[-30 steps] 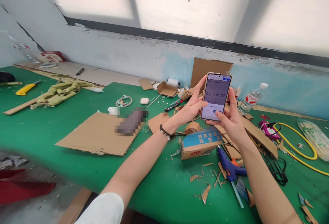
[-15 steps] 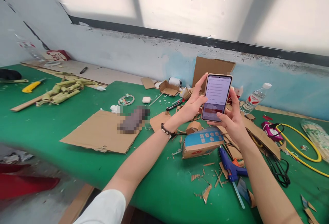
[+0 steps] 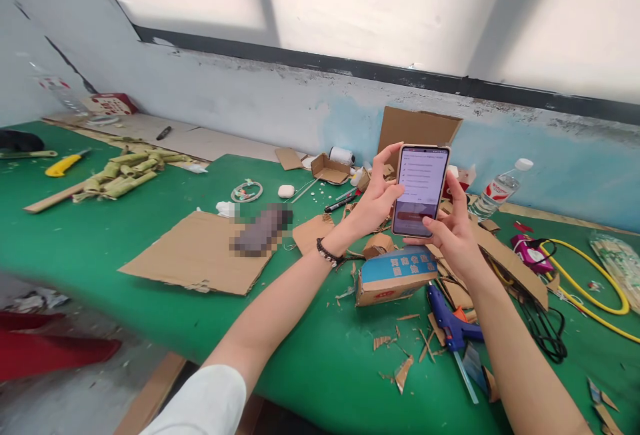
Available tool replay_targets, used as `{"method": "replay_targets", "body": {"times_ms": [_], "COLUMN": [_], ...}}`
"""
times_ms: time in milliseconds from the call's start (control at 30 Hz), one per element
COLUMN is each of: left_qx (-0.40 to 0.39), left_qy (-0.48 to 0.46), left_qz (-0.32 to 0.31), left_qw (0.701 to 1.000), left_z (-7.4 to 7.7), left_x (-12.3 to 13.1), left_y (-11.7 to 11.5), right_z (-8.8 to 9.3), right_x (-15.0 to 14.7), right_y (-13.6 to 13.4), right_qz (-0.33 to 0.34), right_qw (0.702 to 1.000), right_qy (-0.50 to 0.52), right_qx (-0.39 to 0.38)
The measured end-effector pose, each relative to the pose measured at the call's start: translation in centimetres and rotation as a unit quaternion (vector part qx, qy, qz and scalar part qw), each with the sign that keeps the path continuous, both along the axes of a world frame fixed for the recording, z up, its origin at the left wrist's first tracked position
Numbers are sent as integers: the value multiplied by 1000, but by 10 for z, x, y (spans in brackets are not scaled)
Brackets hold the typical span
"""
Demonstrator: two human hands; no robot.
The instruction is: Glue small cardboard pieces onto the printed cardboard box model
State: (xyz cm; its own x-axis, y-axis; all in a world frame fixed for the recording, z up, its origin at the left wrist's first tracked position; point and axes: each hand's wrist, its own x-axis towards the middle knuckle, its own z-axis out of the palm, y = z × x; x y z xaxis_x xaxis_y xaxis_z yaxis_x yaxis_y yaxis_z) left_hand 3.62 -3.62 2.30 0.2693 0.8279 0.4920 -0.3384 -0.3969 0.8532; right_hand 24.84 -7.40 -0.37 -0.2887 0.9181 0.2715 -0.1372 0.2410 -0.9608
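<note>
Both hands hold a smartphone (image 3: 420,185) upright, its lit screen facing me with lines of text and a dark red band low down. My left hand (image 3: 377,198) grips the phone's left edge, thumb by the screen and fingers partly behind. On the other side, my right hand (image 3: 453,232) supports the right edge and bottom, its thumb over the lower right of the screen. Under the phone lies a cardboard box with a blue printed panel (image 3: 397,268). A blue glue gun (image 3: 450,322) rests below my right hand, a clear glue stick protruding from it.
A flat cardboard sheet (image 3: 200,255) with a blurred dark object (image 3: 263,230) lies left. Bamboo-like green pieces (image 3: 125,172) and a yellow utility knife (image 3: 64,164) sit further left. A water bottle (image 3: 500,188), yellow cable (image 3: 607,295) and cardboard scraps (image 3: 404,374) are at right.
Both hands keep the phone in almost the same place. The view has shifted very slightly; the objects on the table have not visibly moved.
</note>
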Motion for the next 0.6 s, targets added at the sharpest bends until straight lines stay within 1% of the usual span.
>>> {"method": "replay_targets", "body": {"times_ms": [233, 500, 600], "left_qx": [-2, -2, -6], "left_qy": [6, 16, 5], "left_qz": [10, 34, 30], "left_qw": [1000, 999, 1000], "left_z": [0, 0, 2], "left_x": [-1, -3, -2], "left_y": [0, -2, -3], "right_z": [0, 0, 0], "right_x": [1, -2, -3], "right_y": [-1, -1, -2], "right_qz": [-2, 5, 5], "right_qw": [1000, 1000, 1000], "right_qy": [-8, 0, -2], "right_qx": [13, -2, 1]}}
